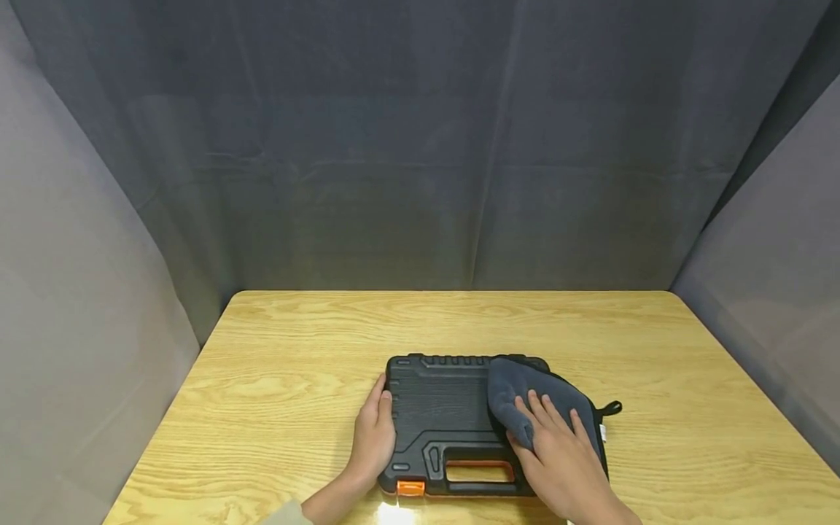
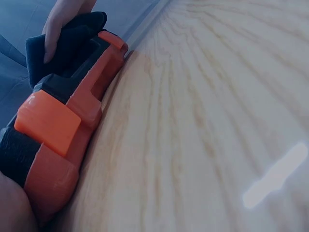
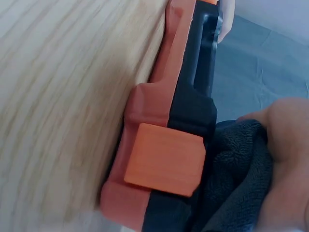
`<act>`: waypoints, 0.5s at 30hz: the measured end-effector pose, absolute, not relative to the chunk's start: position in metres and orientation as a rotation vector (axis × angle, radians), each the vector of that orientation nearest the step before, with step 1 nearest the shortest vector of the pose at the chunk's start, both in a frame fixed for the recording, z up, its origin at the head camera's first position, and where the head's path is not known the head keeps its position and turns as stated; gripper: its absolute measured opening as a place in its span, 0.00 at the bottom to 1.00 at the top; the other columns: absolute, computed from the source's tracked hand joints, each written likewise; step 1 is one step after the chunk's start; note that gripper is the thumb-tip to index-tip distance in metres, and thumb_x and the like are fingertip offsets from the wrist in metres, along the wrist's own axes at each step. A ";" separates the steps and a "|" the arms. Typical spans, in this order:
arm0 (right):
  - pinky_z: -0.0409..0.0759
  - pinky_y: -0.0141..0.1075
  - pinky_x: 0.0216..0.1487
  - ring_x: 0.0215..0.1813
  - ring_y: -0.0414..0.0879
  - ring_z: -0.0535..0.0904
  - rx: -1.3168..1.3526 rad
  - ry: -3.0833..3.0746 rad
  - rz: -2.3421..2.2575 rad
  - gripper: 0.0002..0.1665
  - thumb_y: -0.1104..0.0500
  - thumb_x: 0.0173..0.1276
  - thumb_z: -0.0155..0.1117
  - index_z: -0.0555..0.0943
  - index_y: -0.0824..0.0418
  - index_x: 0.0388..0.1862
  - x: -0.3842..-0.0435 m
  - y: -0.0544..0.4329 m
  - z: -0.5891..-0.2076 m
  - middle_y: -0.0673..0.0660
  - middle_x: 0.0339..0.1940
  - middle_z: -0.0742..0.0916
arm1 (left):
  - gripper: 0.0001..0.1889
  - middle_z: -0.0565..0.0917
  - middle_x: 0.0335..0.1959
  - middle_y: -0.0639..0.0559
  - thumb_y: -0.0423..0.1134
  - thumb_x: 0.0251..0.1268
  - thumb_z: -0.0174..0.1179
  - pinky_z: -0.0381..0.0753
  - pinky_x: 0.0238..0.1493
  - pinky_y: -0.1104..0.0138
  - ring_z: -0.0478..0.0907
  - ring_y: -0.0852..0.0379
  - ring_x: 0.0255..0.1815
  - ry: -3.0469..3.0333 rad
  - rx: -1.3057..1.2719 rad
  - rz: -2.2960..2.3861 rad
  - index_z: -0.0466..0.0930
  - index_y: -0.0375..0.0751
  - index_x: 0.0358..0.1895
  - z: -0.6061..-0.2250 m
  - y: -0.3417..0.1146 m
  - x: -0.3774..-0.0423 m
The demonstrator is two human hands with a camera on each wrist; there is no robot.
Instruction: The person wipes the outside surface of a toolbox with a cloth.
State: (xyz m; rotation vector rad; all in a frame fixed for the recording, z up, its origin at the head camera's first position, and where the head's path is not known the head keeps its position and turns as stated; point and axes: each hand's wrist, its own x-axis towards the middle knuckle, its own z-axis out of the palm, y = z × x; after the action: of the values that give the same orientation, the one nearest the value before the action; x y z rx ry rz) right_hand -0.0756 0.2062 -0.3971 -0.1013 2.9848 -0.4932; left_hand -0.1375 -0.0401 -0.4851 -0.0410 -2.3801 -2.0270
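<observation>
A black plastic tool case with an orange-red lower half lies flat on the table, its carry handle toward me. My left hand rests against the case's left side, thumb along the edge and fingers straight. Over the right part of the lid lies a dark blue-grey towel with black trim and a hanging loop. My right hand presses on the towel with its fingers spread. An orange latch shows at the front left; another latch appears in the right wrist view.
The wood-grain table extends around the case on all sides. A dark grey curtain hangs behind it, with lighter cloth walls at left and right. Light glares off the table near its front edge.
</observation>
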 end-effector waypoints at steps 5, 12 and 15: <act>0.41 0.69 0.71 0.77 0.65 0.55 -0.109 2.991 -0.695 0.32 0.50 0.78 0.54 0.68 0.65 0.74 -0.078 0.193 -0.384 0.66 0.74 0.69 | 0.26 0.57 0.76 0.33 0.36 0.84 0.35 0.49 0.74 0.46 0.50 0.37 0.77 -2.372 -0.048 -2.015 0.52 0.26 0.77 -0.483 -0.041 -0.138; 0.50 0.59 0.75 0.78 0.58 0.54 -0.422 2.880 -0.949 0.32 0.50 0.80 0.53 0.65 0.64 0.76 -0.081 0.141 -0.381 0.59 0.76 0.67 | 0.25 0.61 0.74 0.32 0.37 0.84 0.38 0.54 0.73 0.44 0.55 0.36 0.75 -2.366 -0.042 -1.960 0.56 0.25 0.75 -0.486 -0.040 -0.138; 0.45 0.62 0.75 0.79 0.58 0.49 -0.569 2.725 -0.980 0.36 0.46 0.80 0.50 0.61 0.63 0.78 -0.081 0.121 -0.389 0.60 0.79 0.61 | 0.23 0.70 0.69 0.34 0.38 0.82 0.43 0.62 0.71 0.49 0.64 0.40 0.72 -2.337 -0.141 -1.933 0.63 0.28 0.72 -0.488 -0.042 -0.136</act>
State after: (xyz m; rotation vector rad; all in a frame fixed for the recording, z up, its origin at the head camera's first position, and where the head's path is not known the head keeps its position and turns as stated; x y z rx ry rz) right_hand -0.0814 0.1214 -0.3886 -0.5692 2.7247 -0.9800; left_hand -0.1357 -0.0420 -0.4882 -0.1407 -2.3367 -1.9328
